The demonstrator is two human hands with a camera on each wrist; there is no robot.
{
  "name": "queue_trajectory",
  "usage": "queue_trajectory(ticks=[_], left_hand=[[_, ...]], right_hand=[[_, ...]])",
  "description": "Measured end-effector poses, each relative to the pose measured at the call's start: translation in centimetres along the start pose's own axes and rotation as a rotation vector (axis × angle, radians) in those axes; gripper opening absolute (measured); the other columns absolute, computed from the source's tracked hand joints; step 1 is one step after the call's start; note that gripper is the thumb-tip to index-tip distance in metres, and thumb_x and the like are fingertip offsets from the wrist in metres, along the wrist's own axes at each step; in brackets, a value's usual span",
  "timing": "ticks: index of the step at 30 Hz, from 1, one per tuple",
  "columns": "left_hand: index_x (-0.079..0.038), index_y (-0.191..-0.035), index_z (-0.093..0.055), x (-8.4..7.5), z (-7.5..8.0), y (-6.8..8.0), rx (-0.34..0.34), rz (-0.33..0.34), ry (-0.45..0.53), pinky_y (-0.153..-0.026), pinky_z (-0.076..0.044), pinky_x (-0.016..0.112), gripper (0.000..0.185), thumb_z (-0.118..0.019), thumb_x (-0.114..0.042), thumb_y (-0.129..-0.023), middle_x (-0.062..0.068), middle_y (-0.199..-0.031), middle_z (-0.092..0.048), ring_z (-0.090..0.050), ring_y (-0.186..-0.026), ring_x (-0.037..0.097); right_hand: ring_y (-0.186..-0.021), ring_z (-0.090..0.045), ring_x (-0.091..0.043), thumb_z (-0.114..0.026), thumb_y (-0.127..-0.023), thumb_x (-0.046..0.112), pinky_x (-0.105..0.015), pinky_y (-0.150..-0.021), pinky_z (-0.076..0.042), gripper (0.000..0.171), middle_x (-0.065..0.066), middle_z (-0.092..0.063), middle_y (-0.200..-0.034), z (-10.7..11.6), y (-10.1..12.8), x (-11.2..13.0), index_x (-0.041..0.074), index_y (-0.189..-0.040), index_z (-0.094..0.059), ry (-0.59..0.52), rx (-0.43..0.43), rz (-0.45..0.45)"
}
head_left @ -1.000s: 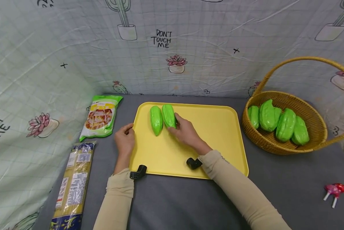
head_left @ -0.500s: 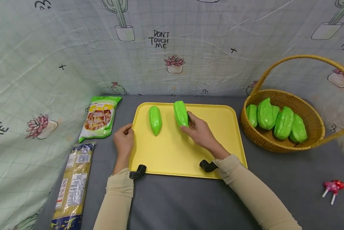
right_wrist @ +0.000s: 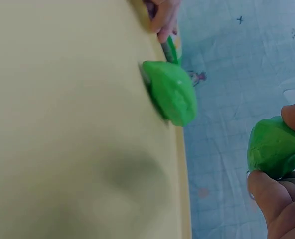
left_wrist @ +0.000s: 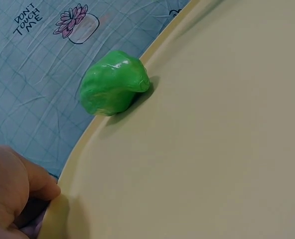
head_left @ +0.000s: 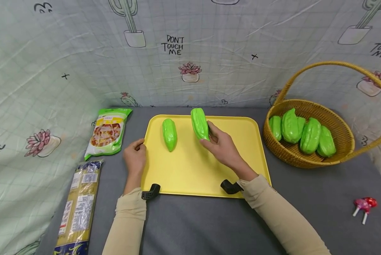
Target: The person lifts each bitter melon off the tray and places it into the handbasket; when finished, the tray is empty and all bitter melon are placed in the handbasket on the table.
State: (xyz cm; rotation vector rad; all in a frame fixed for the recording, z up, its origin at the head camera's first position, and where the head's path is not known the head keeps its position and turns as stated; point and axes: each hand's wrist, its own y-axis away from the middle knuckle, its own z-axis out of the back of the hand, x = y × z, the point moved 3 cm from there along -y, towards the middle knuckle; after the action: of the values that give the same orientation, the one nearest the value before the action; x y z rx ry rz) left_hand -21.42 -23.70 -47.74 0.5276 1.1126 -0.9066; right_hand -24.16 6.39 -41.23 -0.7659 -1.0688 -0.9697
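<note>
while the right hand [head_left: 221, 145] has its thumb and fingers wrapped round a shiny green ridged fruit [head_left: 200, 123], gripping the near end, that fruit's up off the yellow tray [head_left: 193, 173], over its far part. left hand [head_left: 135, 157] is at the tray's left edge, fingers bent, a fingertip touching the rim, but i can't tell if the thumb's pinching it too. second green fruit [head_left: 169, 135] lies on the tray, sideways between left hand and held fruit, apart from both. over on the right there's a wicker basket [head_left: 292, 158], handle up, more green fruits [head_left: 310, 135] inside, and nearer the person some lollipops [head_left: 364, 204]. left side's got a snack bag [head_left: 107, 132], with a long packet [head_left: 79, 212] just beside it, closer in. patterned sheet [head_left: 222, 81] hangs behind everything.
</note>
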Motion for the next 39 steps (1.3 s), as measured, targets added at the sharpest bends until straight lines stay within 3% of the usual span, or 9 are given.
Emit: queue_trajectory(ticks=[14, 21, 29, 39], left_hand=[[0.004, -0.124, -0.071, 0.2, 0.2, 0.0, -0.001, 0.015, -0.012, -0.088, -0.048, 0.035, 0.031, -0.053, -0.005, -0.101, 0.025, -0.126, -0.069, -0.065, -0.117, 0.036], [0.005, -0.125, -0.070, 0.3, 0.0, -0.1, 0.003, 0.003, -0.009, -0.091, -0.050, 0.039, 0.031, -0.052, -0.004, -0.102, 0.026, -0.127, -0.069, -0.064, -0.118, 0.037], [0.003, -0.124, -0.071, 0.3, 0.1, 0.0, 0.006, -0.001, -0.042, -0.077, -0.043, 0.016, 0.031, -0.052, -0.006, -0.102, 0.025, -0.125, -0.070, -0.066, -0.115, 0.036], [0.005, -0.125, -0.071, 0.2, 0.1, 0.1, 0.003, -0.006, -0.030, -0.092, -0.051, 0.042, 0.031, -0.052, -0.005, -0.102, 0.027, -0.126, -0.069, -0.065, -0.117, 0.038]], right_hand=[[-0.149, -0.040, -0.024, -0.063, -0.102, 0.017, -0.032, -0.110, -0.045, 0.076, -0.013, -0.030, -0.167, 0.7, 0.7, 1.3, 0.008, -0.163, -0.019, -0.045, -0.005, 0.027], [-0.149, -0.040, -0.024, -0.065, -0.101, 0.020, -0.037, -0.112, -0.045, 0.077, -0.011, -0.031, -0.167, 1.7, 1.4, 1.8, 0.011, -0.163, -0.020, 0.004, -0.027, 0.041], [-0.149, -0.040, -0.028, -0.065, -0.101, 0.018, -0.041, -0.115, -0.042, 0.077, -0.014, -0.034, -0.165, 2.8, 1.9, 1.5, 0.009, -0.163, -0.022, 0.102, -0.020, 0.047], [-0.148, -0.041, -0.029, -0.066, -0.100, 0.018, -0.041, -0.112, -0.044, 0.077, -0.015, -0.034, -0.165, 4.3, 2.3, 1.6, 0.009, -0.163, -0.022, 0.202, -0.033, 0.073]])
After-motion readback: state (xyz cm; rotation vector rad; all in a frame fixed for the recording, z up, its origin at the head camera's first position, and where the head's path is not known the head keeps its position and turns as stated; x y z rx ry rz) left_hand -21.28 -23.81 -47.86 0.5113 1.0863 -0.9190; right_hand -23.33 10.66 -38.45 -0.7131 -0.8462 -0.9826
